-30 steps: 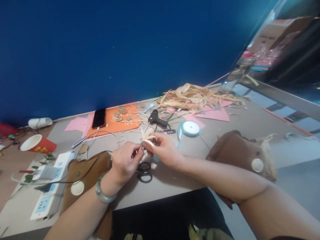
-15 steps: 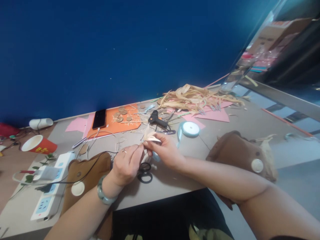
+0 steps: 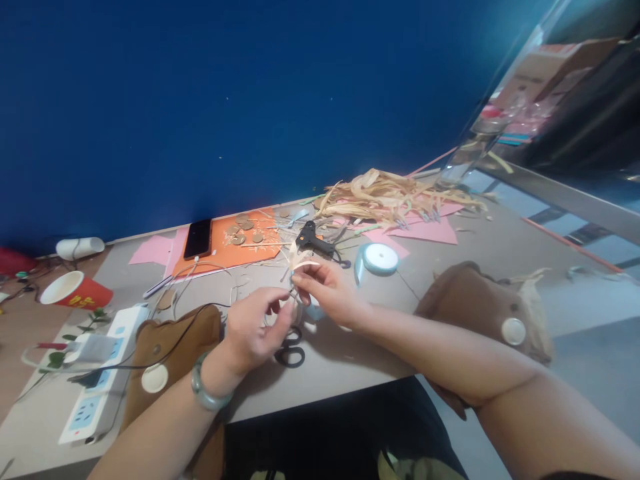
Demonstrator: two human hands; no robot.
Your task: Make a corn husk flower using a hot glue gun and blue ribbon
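Observation:
My right hand pinches a pale piece of dried husk between thumb and fingertips, its thin tips sticking up above the fingers. Just left of it, my left hand hovers with thumb and fingers apart; a jade-like bangle circles that wrist. Black-handled scissors lie on the table beneath the hands, their blades hidden. A black glue gun rests beyond my right hand. To its right is a spool of light blue ribbon.
A heap of dried husks lies on pink paper at the back. Orange paper carries a phone and wooden discs. At left are a power strip, a tilted red paper cup and a brown pouch; another brown pouch sits right.
My left hand has come off the husk piece, its fingers parting and moving slightly left. The right hand keeps its pinch on the husk, shifting very little.

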